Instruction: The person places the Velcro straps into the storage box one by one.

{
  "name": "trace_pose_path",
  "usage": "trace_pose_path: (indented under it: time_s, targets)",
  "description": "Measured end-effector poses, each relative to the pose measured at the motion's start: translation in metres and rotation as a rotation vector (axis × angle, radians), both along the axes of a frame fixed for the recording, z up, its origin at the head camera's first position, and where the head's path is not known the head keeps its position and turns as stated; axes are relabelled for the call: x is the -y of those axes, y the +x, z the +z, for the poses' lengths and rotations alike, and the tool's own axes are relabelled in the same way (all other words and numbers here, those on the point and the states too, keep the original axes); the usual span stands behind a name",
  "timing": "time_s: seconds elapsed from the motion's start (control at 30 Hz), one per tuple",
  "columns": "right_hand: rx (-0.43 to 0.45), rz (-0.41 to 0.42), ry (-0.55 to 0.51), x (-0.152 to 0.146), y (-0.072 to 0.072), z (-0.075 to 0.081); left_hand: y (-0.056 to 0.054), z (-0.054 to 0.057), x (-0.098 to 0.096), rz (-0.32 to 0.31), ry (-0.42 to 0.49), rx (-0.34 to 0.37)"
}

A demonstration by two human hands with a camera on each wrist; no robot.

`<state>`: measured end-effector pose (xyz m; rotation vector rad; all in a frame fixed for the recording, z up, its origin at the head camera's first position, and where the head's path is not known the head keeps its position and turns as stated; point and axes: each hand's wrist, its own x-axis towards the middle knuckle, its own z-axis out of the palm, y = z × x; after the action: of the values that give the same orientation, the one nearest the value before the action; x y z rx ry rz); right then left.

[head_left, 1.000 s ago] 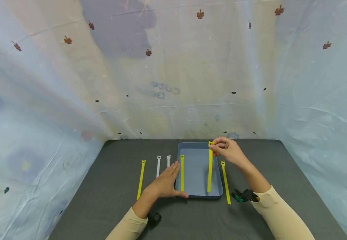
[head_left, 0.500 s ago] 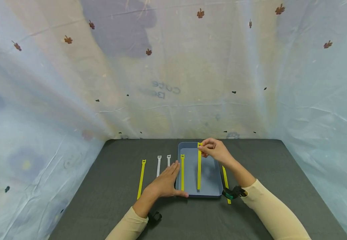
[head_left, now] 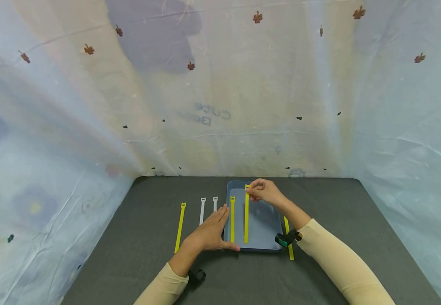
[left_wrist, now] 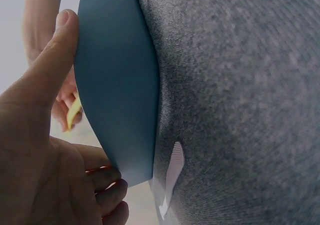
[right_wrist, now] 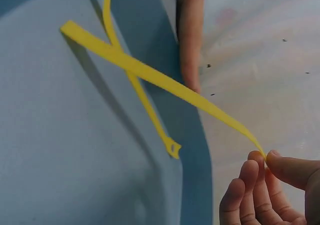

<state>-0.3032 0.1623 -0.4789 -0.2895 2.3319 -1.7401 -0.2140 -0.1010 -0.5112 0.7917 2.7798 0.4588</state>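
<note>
My right hand [head_left: 265,191] pinches a yellow cable tie [head_left: 246,216] by its slotted head, between thumb and fingertips. The strap hangs down over the blue-grey tray [head_left: 264,220]; in the right wrist view the held tie [right_wrist: 200,102] slants across, its tail low over the tray floor with a shadow beneath. A second yellow cable tie [head_left: 232,220] lies inside the tray along its left side. Against the tray's left wall rests my left hand [head_left: 210,233], fingers straight along the side and thumb stretched at the front-left corner.
Left of the tray on the dark cloth lie two white cable ties [head_left: 202,211], partly behind the left hand, and a yellow tie [head_left: 180,228]. Another yellow tie [head_left: 290,252] lies right of the tray, partly under the right forearm. A patterned plastic sheet [head_left: 220,144] hangs behind.
The right hand has carried its yellow cable tie leftward over the tray, from the right side toward the tie lying inside. The left hand stays at the tray's left side.
</note>
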Motion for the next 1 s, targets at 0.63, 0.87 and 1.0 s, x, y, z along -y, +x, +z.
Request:
trace_pose_path:
  time_s: [0.63, 0.87, 1.0]
  targets:
    - [-0.004, 0.0, 0.155, 0.018, -0.021, -0.027, -0.002, -0.001, 0.0, -0.01, -0.001, -0.008]
    - [-0.021, -0.033, 0.23, 0.026, -0.022, -0.03, -0.001, -0.002, 0.0, -0.004, -0.004, -0.001]
    - [-0.009, -0.041, 0.247, 0.029, -0.023, -0.031, -0.002, -0.003, 0.001, -0.006, -0.007, -0.002]
